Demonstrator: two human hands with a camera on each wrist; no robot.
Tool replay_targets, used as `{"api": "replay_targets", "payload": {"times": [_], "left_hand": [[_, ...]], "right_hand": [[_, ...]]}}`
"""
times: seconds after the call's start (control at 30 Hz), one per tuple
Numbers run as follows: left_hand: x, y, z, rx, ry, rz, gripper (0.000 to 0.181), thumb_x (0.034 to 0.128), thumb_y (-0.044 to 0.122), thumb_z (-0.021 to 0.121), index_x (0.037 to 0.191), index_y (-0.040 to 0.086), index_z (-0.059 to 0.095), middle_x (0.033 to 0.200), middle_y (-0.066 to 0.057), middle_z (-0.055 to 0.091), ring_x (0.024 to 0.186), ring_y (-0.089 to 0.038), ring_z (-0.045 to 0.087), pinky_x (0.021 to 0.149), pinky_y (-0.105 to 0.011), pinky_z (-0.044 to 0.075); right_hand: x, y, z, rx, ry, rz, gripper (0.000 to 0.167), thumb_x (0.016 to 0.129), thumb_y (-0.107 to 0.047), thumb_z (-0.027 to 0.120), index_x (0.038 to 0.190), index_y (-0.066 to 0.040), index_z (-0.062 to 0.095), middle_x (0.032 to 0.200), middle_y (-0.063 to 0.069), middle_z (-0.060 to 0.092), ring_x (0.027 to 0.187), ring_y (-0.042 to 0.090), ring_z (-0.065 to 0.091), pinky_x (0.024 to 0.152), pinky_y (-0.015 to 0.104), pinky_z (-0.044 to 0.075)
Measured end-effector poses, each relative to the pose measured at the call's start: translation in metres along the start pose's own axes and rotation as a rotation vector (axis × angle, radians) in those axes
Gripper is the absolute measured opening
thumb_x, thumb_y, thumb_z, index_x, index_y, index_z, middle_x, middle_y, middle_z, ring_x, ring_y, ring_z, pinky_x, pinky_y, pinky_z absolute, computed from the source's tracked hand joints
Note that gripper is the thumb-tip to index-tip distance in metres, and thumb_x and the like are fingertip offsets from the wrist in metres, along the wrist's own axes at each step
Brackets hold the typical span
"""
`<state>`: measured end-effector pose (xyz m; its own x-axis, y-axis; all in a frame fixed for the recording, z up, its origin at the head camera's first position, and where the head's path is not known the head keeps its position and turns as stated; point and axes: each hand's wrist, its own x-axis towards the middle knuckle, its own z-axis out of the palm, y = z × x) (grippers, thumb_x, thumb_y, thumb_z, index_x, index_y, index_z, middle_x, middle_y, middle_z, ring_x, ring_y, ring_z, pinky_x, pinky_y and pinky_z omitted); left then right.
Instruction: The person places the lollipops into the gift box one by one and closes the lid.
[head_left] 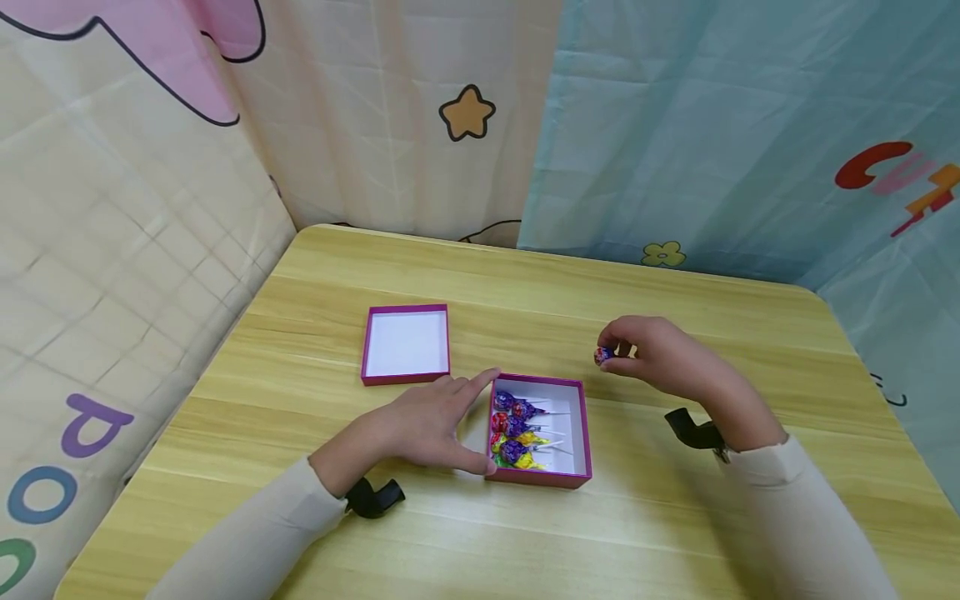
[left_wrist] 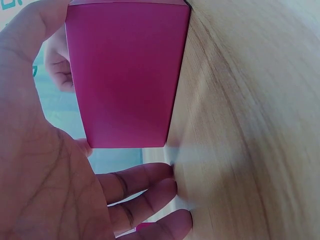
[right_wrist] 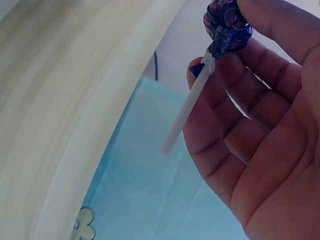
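My right hand (head_left: 660, 354) pinches a lollipop (right_wrist: 227, 25) by its dark purple-blue wrapped head, above the table to the right of the box. Its white stick (right_wrist: 185, 112) points away from the palm in the right wrist view. My left hand (head_left: 431, 421) holds the magenta box (head_left: 540, 478) across its left side, thumb at the near corner and index finger at the far one. The box's plain side wall (left_wrist: 125, 75) fills much of the left wrist view. Inside lie several lollipops (head_left: 513, 425) in purple, red, yellow and green wrappers, sticks toward the right.
A matching magenta lid (head_left: 407, 342) with a white inside lies behind and left of the box. Both stand on a wood-grain table (head_left: 637, 517). Printed curtains (head_left: 450, 183) hang behind the table's far edge and along its sides.
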<state>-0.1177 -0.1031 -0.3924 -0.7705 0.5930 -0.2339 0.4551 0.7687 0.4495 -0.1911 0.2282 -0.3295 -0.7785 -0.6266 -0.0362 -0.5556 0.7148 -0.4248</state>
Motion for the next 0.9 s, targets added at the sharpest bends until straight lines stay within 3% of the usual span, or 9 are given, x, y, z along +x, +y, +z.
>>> {"api": "replay_targets", "payload": {"times": [0.17,0.67,0.9], "left_hand": [[0.0,0.0,0.0,0.006,-0.003,0.002,0.117,0.0698,0.085,0.058,0.161,0.031,0.007,0.152,-0.002,0.042,0.127,-0.018,0.045,0.101,-0.042,0.042],[-0.001,0.002,-0.002,-0.015,-0.012,-0.004,0.116,0.0703,0.084,0.059,0.16,0.032,0.007,0.152,-0.002,0.042,0.13,-0.02,0.044,0.102,-0.044,0.041],[-0.001,0.002,-0.002,-0.015,-0.009,-0.003,0.116,0.0701,0.084,0.059,0.16,0.032,0.007,0.152,-0.002,0.041,0.13,-0.02,0.044,0.102,-0.044,0.041]], "right_hand": [[0.004,-0.008,0.003,-0.028,0.001,-0.057,0.014,0.087,-0.011,0.077,0.098,-0.016,0.069,0.09,-0.01,0.062,0.083,0.01,0.058,0.073,0.032,0.053],[0.011,-0.022,0.005,-0.031,-0.082,-0.092,0.016,0.09,-0.015,0.075,0.105,-0.016,0.071,0.099,-0.01,0.064,0.088,0.01,0.059,0.078,0.032,0.053],[0.011,-0.03,0.007,-0.019,-0.061,-0.129,0.017,0.091,-0.016,0.074,0.107,-0.016,0.07,0.099,-0.01,0.064,0.088,0.009,0.059,0.077,0.032,0.053]]}}
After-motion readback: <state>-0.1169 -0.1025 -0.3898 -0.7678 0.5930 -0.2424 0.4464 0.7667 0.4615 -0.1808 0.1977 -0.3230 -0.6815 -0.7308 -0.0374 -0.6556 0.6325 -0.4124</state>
